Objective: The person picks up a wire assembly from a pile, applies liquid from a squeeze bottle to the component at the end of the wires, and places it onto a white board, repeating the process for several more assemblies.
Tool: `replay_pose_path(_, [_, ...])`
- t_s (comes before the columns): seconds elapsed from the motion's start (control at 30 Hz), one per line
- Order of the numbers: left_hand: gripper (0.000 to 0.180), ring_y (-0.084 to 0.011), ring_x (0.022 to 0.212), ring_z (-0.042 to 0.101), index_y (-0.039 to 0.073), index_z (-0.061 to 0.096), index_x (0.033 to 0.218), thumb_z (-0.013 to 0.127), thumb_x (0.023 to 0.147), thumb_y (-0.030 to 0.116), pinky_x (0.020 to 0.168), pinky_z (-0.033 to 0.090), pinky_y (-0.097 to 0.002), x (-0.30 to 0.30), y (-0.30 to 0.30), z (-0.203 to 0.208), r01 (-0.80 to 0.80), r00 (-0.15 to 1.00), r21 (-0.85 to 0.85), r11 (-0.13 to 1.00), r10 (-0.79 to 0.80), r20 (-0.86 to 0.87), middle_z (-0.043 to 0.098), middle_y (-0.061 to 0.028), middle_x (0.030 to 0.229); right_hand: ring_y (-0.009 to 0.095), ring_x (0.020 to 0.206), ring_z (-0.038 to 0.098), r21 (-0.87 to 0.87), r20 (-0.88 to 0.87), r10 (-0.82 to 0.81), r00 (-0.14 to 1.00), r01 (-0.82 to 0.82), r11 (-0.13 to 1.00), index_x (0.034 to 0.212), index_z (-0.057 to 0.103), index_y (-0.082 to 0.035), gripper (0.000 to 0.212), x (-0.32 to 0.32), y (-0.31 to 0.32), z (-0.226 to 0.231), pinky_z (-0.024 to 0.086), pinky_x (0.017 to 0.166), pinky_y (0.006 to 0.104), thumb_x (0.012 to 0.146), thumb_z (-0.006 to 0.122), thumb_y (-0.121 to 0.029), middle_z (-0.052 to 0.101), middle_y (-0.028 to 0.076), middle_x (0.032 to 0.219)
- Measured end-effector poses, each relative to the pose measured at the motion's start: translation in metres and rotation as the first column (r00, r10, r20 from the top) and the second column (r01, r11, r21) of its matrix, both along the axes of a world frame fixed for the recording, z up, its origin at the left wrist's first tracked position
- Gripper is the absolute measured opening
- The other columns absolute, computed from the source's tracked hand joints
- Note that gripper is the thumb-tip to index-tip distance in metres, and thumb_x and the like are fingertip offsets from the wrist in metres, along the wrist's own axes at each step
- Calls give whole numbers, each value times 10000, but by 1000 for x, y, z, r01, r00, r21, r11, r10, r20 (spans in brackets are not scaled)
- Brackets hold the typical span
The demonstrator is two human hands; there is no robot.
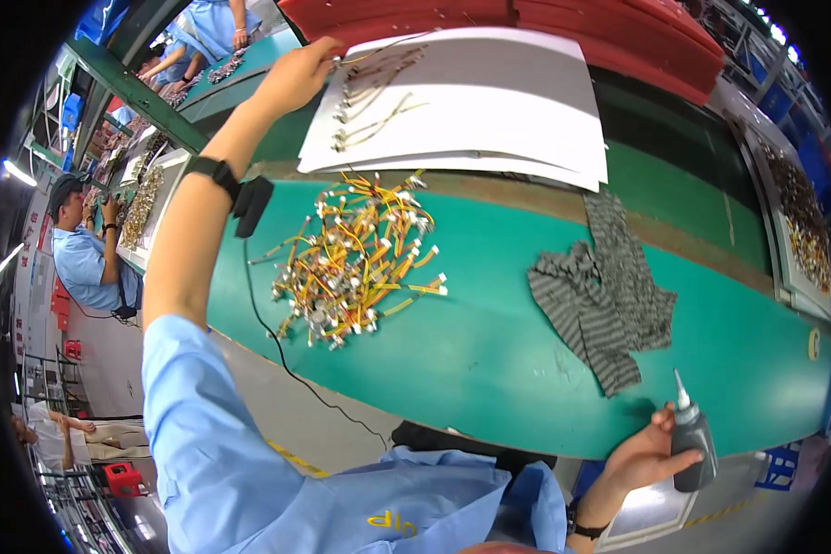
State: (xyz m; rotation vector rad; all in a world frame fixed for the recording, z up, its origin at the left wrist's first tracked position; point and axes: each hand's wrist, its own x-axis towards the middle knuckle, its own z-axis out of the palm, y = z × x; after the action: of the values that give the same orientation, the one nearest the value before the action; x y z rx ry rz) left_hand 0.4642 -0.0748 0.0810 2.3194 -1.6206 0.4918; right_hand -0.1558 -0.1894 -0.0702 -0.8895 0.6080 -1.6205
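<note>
My left hand (294, 78) reaches to the far left corner of a stack of white paper sheets (508, 102). Its fingertips pinch the end of a thin wire lead (379, 48) that stretches across the paper. Below that lead, several similar wire leads (369, 92) lie in a row along the sheet's left side. At the lower right, my right hand (642, 459) is wrapped round a dark grey squeeze bottle (697, 452), its pale pointed nozzle tilted upward. A tangled heap of yellow, orange and brown wire leads with white connectors (355, 254) lies on the green table (471, 351).
Grey striped cloth pieces (609, 295) lie right of the heap. Red sheets or foam (600, 32) are behind the paper. A black cord (286, 365) runs from my left wrist past the table edge. A tape roll (813, 344) sits far right. A person (88, 245) works at left.
</note>
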Motion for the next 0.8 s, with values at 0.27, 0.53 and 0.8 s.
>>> replay_pose_path(0.27, [263,-376,945,618,34,619,1082,536,836,71,803,496,-422,130,-68,-52,-33,999,-34,999,34,34,639,-219,1012,215,839,527,180,-97,-94,991,111,977,1168,483,25,593,-4,1,-1,435,775,298,961,414,-527,584,148,1001])
replay_pose_path(0.53, [210,-291,881,646,30,623,1066,521,883,39,781,501,-369,181,-72,-94,47,991,109,993,-33,-128,664,-178,968,258,616,537,-5,-308,-290,906,303,953,1054,530,-158,296,34,-1,28,452,501,344,936,535,-430,621,124,867])
replay_pose_path(0.8, [409,-233,989,598,87,495,1265,604,873,127,858,471,-329,177,-28,-37,149,406,-253,956,-293,-866,627,-146,1065,236,825,540,107,-231,-84,969,111,988,1148,501,32,598,-4,-9,3,446,768,305,915,517,-518,587,148,1012])
